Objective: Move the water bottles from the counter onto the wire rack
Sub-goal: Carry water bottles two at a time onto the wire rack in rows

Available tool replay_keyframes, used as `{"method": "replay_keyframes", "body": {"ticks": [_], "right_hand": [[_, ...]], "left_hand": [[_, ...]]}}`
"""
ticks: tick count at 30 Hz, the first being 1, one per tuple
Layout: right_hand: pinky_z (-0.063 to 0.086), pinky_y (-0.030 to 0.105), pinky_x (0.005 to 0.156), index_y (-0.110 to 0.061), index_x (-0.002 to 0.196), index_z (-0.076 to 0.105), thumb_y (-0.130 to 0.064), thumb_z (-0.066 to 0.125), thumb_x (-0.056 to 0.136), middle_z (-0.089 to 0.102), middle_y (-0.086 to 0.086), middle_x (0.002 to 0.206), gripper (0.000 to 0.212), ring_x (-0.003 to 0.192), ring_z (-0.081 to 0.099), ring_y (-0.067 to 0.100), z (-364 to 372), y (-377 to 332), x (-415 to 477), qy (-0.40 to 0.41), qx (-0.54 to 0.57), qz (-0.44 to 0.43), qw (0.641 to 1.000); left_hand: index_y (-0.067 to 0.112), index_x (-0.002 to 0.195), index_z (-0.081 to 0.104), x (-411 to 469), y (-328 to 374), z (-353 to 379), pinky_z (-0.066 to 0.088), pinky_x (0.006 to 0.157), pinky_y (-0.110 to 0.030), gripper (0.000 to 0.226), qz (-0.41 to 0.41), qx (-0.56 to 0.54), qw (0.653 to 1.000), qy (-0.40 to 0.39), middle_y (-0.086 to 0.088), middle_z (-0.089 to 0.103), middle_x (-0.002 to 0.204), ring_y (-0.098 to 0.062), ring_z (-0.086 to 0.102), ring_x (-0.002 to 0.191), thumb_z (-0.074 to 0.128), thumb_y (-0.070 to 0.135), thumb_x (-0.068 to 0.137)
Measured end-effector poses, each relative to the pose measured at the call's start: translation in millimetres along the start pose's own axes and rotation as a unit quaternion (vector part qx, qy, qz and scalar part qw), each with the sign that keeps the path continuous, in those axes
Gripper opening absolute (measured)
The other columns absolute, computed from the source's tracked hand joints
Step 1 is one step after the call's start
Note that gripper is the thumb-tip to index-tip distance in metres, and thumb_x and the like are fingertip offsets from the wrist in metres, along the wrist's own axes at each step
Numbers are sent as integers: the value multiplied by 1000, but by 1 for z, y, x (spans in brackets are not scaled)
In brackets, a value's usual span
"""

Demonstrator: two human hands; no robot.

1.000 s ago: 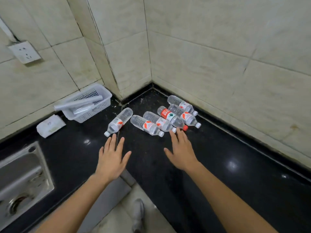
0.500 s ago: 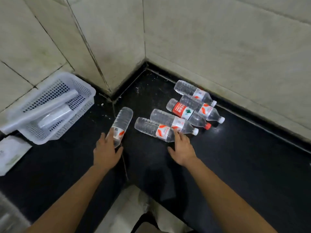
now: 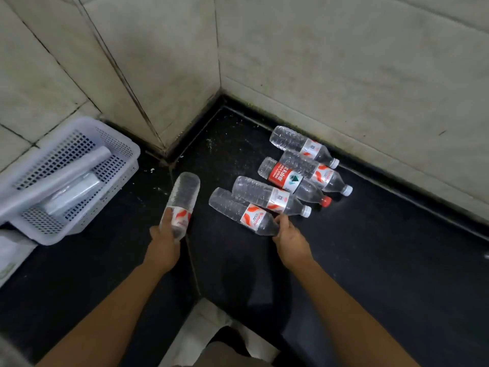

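Your left hand grips a lone clear plastic bottle; your right hand grips the nearest clustered bottle.
White labels, orange swirls; writing unreadable.

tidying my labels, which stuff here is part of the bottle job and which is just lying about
Job: left hand, gripping the lone bottle; right hand, gripping the nearest bottle; four bottles behind; black counter.
Lying about: white basket, rolls in it.

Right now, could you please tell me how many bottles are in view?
6 bottles: one in the left hand, one gripped by the right hand, four lying on the counter by the wall. None seems hidden.
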State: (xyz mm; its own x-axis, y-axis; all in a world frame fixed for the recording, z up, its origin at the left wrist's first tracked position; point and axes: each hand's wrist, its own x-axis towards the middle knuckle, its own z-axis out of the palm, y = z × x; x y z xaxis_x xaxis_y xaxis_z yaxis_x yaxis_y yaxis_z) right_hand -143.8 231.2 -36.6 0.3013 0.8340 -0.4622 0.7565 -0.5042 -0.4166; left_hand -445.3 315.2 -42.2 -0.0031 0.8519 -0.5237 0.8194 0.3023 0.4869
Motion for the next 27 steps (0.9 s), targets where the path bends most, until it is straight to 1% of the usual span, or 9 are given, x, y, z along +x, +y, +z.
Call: {"method": "replay_keyframes", "body": {"ticks": [2, 3, 6, 7, 11, 15, 18, 23, 27], "right_hand": [[48, 39, 80, -17, 125, 40, -21, 57, 98, 61, 10, 122, 32, 107, 61, 31, -2, 4, -10, -38, -2, -4, 999], [48, 38, 79, -18, 123, 40, -23, 58, 97, 62, 10, 121, 32, 106, 61, 31, -2, 5, -16, -51, 4, -1, 999], [51, 40, 86, -21, 118, 39, -25, 61, 95, 63, 7, 121, 32, 107, 62, 29, -3, 15, -37, -68, 52, 14, 996], [51, 39, 88, -22, 118, 39, -25, 62, 95, 63, 6, 121, 32, 108, 62, 28, -6, 21, -44, -73, 66, 17, 995], [48, 32, 83, -26, 121, 44, -30, 64, 94, 65, 1, 118, 33, 103, 63, 22, -25, 56, -66, -73, 107, 15, 992], [51, 32, 83, -26, 122, 56, -39, 65, 94, 68, 0, 111, 32, 102, 65, 22, -52, 100, -82, -38, 178, 46, 982], [46, 32, 81, -18, 117, 64, -44, 55, 100, 68, 3, 106, 33, 108, 65, 27, -76, 123, -95, 32, 233, 64, 970], [43, 34, 81, -12, 115, 65, -43, 54, 99, 69, 13, 116, 36, 110, 63, 33, -123, 130, -108, 130, 171, 48, 975], [46, 36, 89, -25, 118, 66, -38, 59, 92, 60, 6, 113, 30, 111, 59, 30, -153, 120, -121, 132, 91, -17, 987]], "left_hand": [[39, 156, -2, -1, 10, -10, 50, 97, -51, 102, -8, -68, 997, -20, -17, 39, 141, -38, 56, 113, 66, 6, 87], [39, 156, -1, -1, 15, -15, 53, 92, -53, 107, -20, -102, 994, -26, -14, 43, 138, -37, 58, 112, 69, 2, 84], [42, 155, 5, -17, 29, -24, 57, 68, -43, 109, -55, -134, 989, -42, -12, 50, 130, -34, 63, 97, 73, 0, 81], [41, 155, 7, -25, 31, -23, 55, 64, -39, 108, -47, -123, 990, -42, -13, 52, 130, -32, 64, 93, 74, 3, 80], [32, 158, 17, -70, 46, -10, 56, 77, -33, 106, 30, -28, 997, -62, -6, 54, 138, -30, 64, 109, 85, 22, 77], [24, 153, 38, -116, 75, 10, 42, 96, -22, 89, 77, -5, 996, -31, -3, 58, 140, -22, 58, 125, 85, 32, 77], [23, 139, 53, -135, 103, 13, 46, 85, -25, 78, 90, 25, 995, 30, -9, 68, 121, -26, 65, 109, 88, 36, 71], [20, 96, 65, -150, 157, 11, 41, 69, -29, 29, 194, 58, 967, 154, 2, 68, 84, -21, 64, 84, 81, 37, 78], [23, 82, 62, -141, 184, 13, 44, 65, -32, 34, 239, 147, 947, 160, 1, 68, 78, -23, 65, 79, 75, 55, 79]]}}
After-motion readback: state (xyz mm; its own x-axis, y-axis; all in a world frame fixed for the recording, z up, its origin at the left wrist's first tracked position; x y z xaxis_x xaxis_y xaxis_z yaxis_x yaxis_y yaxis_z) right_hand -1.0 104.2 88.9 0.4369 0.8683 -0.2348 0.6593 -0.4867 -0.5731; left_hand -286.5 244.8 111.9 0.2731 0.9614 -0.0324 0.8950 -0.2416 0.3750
